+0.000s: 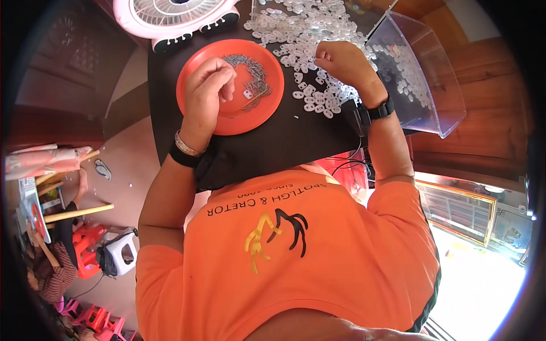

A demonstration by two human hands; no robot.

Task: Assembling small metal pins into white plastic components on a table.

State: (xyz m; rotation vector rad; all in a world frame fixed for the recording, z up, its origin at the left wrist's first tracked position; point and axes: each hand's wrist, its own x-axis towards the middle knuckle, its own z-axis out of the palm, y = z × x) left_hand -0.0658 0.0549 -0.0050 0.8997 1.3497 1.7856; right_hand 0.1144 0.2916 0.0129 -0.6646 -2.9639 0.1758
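Orange plate [267,116] of metal clips [253,77] under pinching left hand [209,85]; right hand [341,62] curled on white pieces [310,28].

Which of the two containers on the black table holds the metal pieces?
The round orange plate under the left hand holds the grey metal pieces. The clear plastic bin, tipped beside the right hand, holds only small white plastic pieces.

Dark table [296,142], tan floor [122,165], perhaps sunlight glaring lower right
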